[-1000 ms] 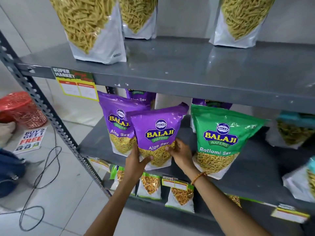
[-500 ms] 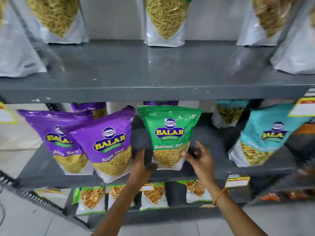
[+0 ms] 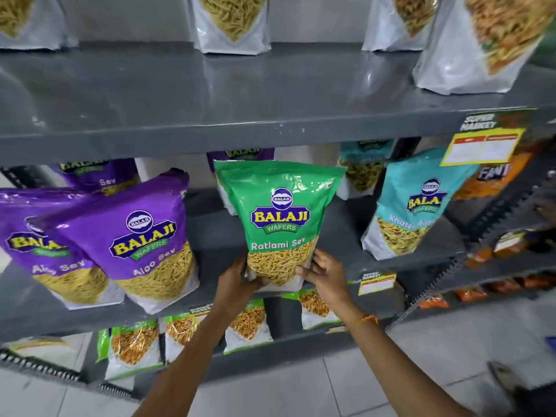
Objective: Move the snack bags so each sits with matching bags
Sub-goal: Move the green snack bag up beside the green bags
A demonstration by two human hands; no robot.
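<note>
A green Ratlami Sev bag [image 3: 279, 218] stands upright at the middle of the grey middle shelf [image 3: 216, 236]. My left hand [image 3: 237, 279] grips its lower left corner and my right hand [image 3: 326, 276] grips its lower right corner. Two purple Aloo Sev bags stand to its left, one [image 3: 144, 236] in front and one [image 3: 39, 245] at the far left. More purple bags [image 3: 99, 176] lean behind them. A teal Khatta bag [image 3: 418, 206] stands to the right, with another teal bag [image 3: 364, 170] behind it.
The upper shelf [image 3: 270, 94] carries white-bottomed snack bags, one [image 3: 231, 22] in the middle and one [image 3: 481, 40] at the right. Small green bags [image 3: 132, 347] sit on the lower shelf. Yellow price labels [image 3: 481, 149] hang from shelf edges. Orange packs [image 3: 496, 179] fill a rack at right.
My hands let go of the purple Aloo Sev bag, moved right and closed on the bottom of the green Ratlami Sev bag. The view has shifted right and closer to the shelf.
</note>
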